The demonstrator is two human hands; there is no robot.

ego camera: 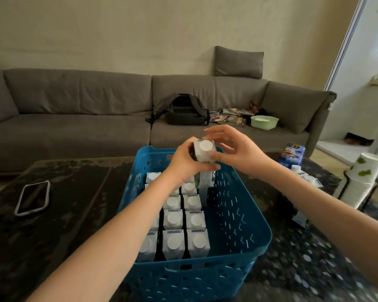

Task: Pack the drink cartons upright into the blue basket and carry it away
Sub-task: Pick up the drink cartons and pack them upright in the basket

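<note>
Behind the dark worktop (74,214) ran a grey sofa (74,110) carrying a black backpack (183,110) and a green bowl (264,122). On that worktop sat your blue basket (238,225), its left side already filled with rows of upright drink cartons (172,219), white caps up, while the right side stood bare.

You held one more carton (205,168) upright over the far end of the basket, its foot lowered beside the packed rows. Your left hand (183,162) had its grip clenched around the carton's upper body. Your right hand (234,149) was loosely spread, fingertips touching the carton near the cap (206,146), steadying rather than clasping. A few cartons (301,173) waited outside, just right of the basket, near a stack of paper cups (360,179); a phone (32,198) lay to the left.

Judging by looks, each carton was stiff at its edges but would dent if squeezed hard on the flat faces, and probably carried real weight. Taking it across the upper shoulders, below the cap, seemed best. The loaded basket would likely be heavy and might flex, so both end handles would serve you.
</note>
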